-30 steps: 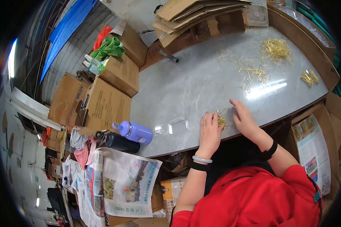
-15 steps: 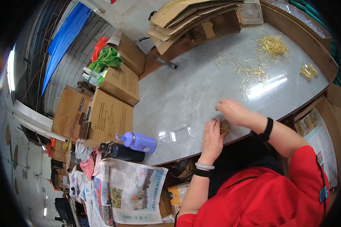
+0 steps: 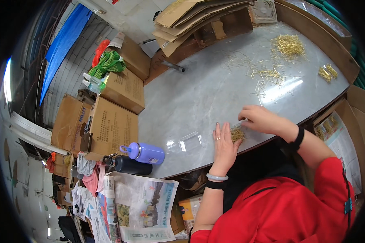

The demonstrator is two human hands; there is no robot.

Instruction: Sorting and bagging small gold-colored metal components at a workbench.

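Note:
A small pile of thin golden stick-like pieces [image 3: 237, 134] lies near the table's front edge. My left hand [image 3: 224, 145] rests flat beside it, fingers stretched out and thumb apart, with the pile between thumb and index finger. Just to the right and slightly farther off, my right hand [image 3: 260, 118] hovers with curled fingers close to the pile; whether anything is pinched in them is too small to tell. A clear plastic tray [image 3: 190, 142] sits on the table left of my left hand.
Farther back on the grey table [image 3: 182, 101] are a larger golden heap [image 3: 288, 45], loose scattered pieces [image 3: 271, 75] and two tied bundles [image 3: 327, 73]. A purple bottle [image 3: 148, 153] and black bottle [image 3: 129, 165] lie at left beside cartons [image 3: 112, 126]. Flattened cardboard [image 3: 186, 16] is stacked behind.
My left hand's fingers have straightened and spread, uncovering more of the golden pile. My right hand has shifted slightly right and nearer to me. The whole view has moved a little.

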